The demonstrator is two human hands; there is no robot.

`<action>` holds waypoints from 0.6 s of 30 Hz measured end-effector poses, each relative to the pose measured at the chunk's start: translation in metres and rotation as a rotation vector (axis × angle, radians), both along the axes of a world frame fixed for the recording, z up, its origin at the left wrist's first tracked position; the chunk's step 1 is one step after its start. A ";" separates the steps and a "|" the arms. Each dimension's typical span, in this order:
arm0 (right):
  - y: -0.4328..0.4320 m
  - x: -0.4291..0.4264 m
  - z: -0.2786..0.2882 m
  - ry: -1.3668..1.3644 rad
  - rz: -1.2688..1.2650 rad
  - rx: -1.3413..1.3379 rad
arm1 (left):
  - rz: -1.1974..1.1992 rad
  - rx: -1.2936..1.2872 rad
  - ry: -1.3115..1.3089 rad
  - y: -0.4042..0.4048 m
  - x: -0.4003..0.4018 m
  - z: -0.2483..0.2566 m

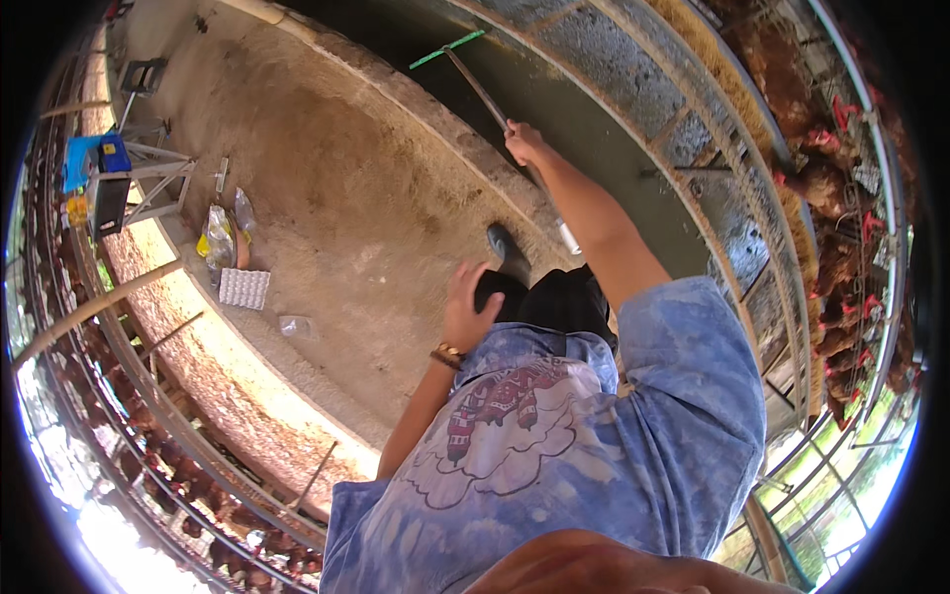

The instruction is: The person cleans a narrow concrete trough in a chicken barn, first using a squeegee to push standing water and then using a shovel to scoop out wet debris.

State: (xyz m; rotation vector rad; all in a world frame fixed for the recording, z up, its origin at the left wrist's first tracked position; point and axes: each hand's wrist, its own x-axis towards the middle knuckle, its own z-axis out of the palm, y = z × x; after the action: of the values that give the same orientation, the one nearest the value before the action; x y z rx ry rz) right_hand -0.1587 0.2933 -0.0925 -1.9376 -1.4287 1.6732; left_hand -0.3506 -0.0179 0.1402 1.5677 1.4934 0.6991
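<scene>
My right hand is closed around the wooden handle of a long tool, with my arm stretched out ahead. At the handle's far end a narrow green crossbar lies over the dark, wet channel. My left hand is empty beside my thigh, its fingers apart, with a beaded bracelet at the wrist. One dark boot shows on the concrete floor near the channel's raised edge. A white object, partly hidden by my right arm, is by that edge.
Brown hens stand in cages behind a feed trough on the right; more cages line the left. A metal stand, plastic bags and an egg tray are on the left. A concrete curb borders the channel.
</scene>
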 end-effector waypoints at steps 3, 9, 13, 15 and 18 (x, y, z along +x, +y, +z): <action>-0.054 0.003 0.001 -0.434 0.345 0.085 | 0.115 -0.171 0.158 -0.079 -0.059 -0.046; -0.155 0.128 0.052 -0.559 0.416 -0.018 | 0.235 -0.501 0.194 -0.115 -0.098 -0.076; -0.267 0.205 0.043 -0.652 0.345 -0.003 | -0.219 0.003 0.485 -0.093 -0.093 -0.114; -0.337 0.251 0.024 -0.684 0.259 -0.039 | -0.239 -0.034 0.474 -0.074 -0.046 -0.105; -0.444 0.304 0.017 -0.646 0.265 -0.163 | -0.027 -0.294 -0.022 -0.073 0.035 -0.081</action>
State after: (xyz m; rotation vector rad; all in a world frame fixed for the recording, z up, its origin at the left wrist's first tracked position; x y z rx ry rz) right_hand 0.1452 -0.1505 -0.0757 -2.6396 -1.8780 1.3394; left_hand -0.3156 -0.0907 0.0592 1.3491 1.4809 0.4555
